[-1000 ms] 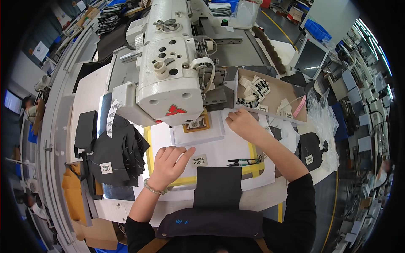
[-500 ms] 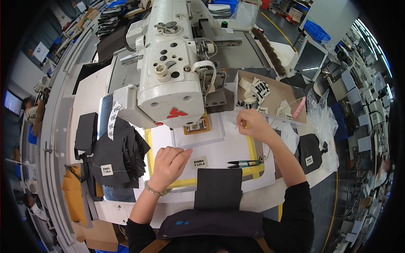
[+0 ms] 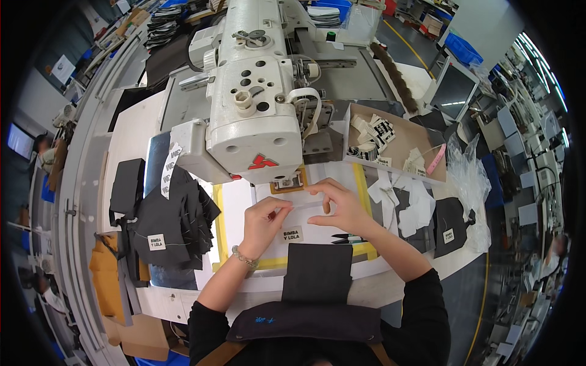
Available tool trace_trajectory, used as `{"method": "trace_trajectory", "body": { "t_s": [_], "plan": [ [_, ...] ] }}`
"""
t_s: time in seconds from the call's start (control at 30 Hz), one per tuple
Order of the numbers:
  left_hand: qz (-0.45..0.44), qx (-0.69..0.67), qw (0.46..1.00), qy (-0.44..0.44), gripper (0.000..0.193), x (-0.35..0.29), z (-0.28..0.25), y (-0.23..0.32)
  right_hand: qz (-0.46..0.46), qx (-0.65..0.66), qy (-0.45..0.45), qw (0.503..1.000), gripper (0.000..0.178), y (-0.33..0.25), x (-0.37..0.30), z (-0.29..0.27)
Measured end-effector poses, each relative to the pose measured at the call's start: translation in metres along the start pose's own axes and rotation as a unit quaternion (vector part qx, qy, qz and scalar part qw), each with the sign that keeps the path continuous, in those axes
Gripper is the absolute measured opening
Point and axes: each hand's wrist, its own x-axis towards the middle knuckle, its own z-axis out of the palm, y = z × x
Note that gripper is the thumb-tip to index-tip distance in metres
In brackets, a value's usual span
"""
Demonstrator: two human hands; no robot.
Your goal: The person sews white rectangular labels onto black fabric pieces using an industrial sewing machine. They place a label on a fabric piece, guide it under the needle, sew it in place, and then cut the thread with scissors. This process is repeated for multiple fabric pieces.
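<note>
L hand (image 3: 262, 224) pinched (contents unclear), R hand (image 3: 347, 213) spread, seemingly empty, pt. hiding snips (image 3: 350, 238).

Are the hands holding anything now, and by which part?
The left hand is pinched closed, but whether it holds anything cannot be told. The right hand is open, with nothing visible in its grip.

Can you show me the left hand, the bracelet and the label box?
Left hand (image 3: 260, 226): head view, on the back of the hand.
Bracelet (image 3: 244, 258): head view, on its beads.
Label box (image 3: 401, 143): head view, on its bare floor.
</note>
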Motion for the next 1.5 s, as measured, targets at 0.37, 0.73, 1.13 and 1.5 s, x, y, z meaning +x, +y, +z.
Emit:
{"method": "trace_trajectory", "body": {
  "t_s": [0.37, 0.73, 1.13, 1.5],
  "plan": [
    [0.246, 0.177, 0.934, -0.189, 0.030, 0.011, -0.015, -0.028, -0.292, -0.377, 0.061, 0.877, 0.014, 0.052, 0.022, 0.009],
    [0.249, 0.289, 0.887, -0.260, 0.076, 0.011, -0.023, -0.032, -0.225, -0.464, 0.003, 0.857, 0.035, 0.039, -0.001, 0.010],
    [0.183, 0.420, 0.884, -0.091, 0.060, 0.000, -0.025, -0.030, -0.195, -0.492, 0.052, 0.847, 0.040, 0.045, 0.000, 0.024],
    [0.271, 0.354, 0.892, -0.080, 0.056, 0.009, -0.008, -0.012, -0.171, -0.476, 0.056, 0.861, 0.038, 0.046, 0.000, 0.025]
  ]
}}
